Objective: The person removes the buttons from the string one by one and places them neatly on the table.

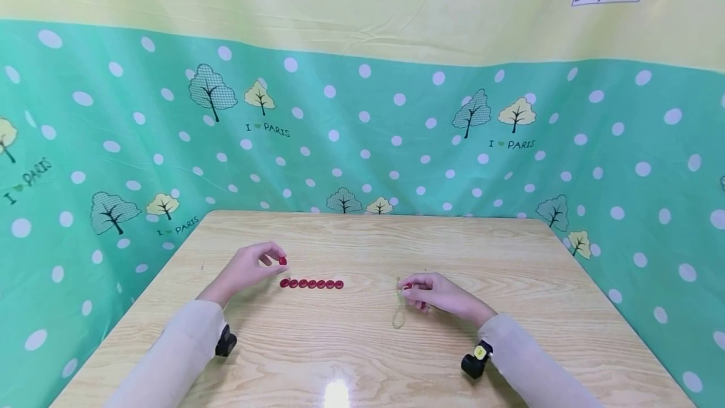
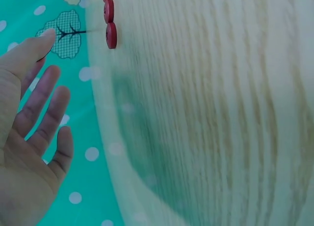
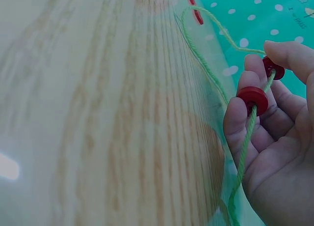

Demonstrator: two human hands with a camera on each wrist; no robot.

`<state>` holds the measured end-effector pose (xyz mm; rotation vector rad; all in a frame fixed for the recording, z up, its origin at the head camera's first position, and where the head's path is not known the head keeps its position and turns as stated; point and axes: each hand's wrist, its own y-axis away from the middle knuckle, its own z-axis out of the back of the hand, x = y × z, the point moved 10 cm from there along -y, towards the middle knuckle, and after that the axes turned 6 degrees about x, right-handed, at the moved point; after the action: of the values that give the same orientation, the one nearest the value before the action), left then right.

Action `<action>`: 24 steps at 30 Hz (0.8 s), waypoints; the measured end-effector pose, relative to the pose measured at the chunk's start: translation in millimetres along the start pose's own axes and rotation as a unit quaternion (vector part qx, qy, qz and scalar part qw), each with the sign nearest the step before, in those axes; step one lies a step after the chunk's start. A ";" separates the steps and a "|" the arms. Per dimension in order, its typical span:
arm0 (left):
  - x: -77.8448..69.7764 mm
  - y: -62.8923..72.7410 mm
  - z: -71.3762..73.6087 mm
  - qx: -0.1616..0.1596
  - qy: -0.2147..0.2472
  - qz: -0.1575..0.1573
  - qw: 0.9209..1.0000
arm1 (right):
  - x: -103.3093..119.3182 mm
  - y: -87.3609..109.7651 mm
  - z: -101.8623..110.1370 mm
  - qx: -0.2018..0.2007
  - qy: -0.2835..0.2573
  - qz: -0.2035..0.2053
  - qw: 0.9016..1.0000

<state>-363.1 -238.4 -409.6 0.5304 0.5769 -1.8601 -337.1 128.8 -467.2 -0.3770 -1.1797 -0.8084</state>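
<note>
Just past the left end of a row of several red buttons (image 1: pixel 312 284), my left hand (image 1: pixel 252 264) pinches a single red button (image 1: pixel 282 260) above the table. That button is hidden in the left wrist view, where the thumb and spread fingers show. Over to the right, my right hand (image 1: pixel 442 296) holds a green string (image 1: pixel 399 317) that hangs in a loop. In the right wrist view, thumb and fingertips pinch one red button (image 3: pixel 274 69) threaded on the string. A second threaded button (image 3: pixel 253 99) lies against the lower fingers.
Both hands are over a light wooden table (image 1: pixel 351 357). A green dotted curtain (image 1: pixel 362 143) stands behind the table and along its sides. A black wrist camera (image 1: pixel 225 341) sits on the left sleeve, and another wrist camera (image 1: pixel 474 362) on the right.
</note>
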 end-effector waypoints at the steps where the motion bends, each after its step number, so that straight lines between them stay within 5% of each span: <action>1: 0.2 0.6 -0.2 0.003 0.001 0.000 1.000 | 0.2 -0.1 0.0 0.000 0.000 0.001 1.000; 12: 28.2 9.5 -15.5 0.065 0.016 0.050 0.996 | -3.7 -1.1 -0.7 -0.001 -0.009 0.001 1.000; 24: 34.8 12.3 -24.5 0.099 -0.005 0.013 0.995 | -4.1 -0.3 0.2 -0.004 -0.009 0.001 1.000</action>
<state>-361.0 -252.4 -451.5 0.6543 0.3793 -1.9047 -338.2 130.2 -471.0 -0.3930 -1.1931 -0.8096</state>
